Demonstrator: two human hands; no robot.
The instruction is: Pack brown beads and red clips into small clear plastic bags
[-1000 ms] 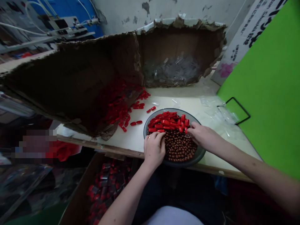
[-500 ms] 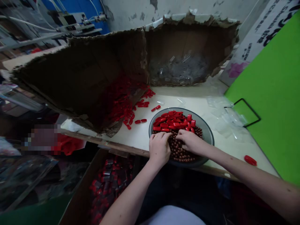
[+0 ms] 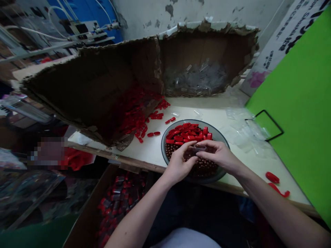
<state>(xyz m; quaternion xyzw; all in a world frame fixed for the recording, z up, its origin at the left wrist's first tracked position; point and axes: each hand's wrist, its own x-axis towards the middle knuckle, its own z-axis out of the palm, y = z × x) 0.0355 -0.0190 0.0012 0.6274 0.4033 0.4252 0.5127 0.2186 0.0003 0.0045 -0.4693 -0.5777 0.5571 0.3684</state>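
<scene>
Head view: the right hand (image 3: 221,156) pinches a small clear plastic tube (image 3: 199,148) between thumb and fingers, clamped, held just above the round grey metal bowl (image 3: 163,146). The tube's long axis runs left to right. The left hand (image 3: 179,164) meets its left end with fingertips drawn together; whether they grip anything cannot be told. Beneath lie glossy brown round beads (image 3: 204,167) and red oblong plastic caps (image 3: 186,132) at the far side. Black lettering on the white carton (image 3: 281,38) is cropped and unreadable.
</scene>
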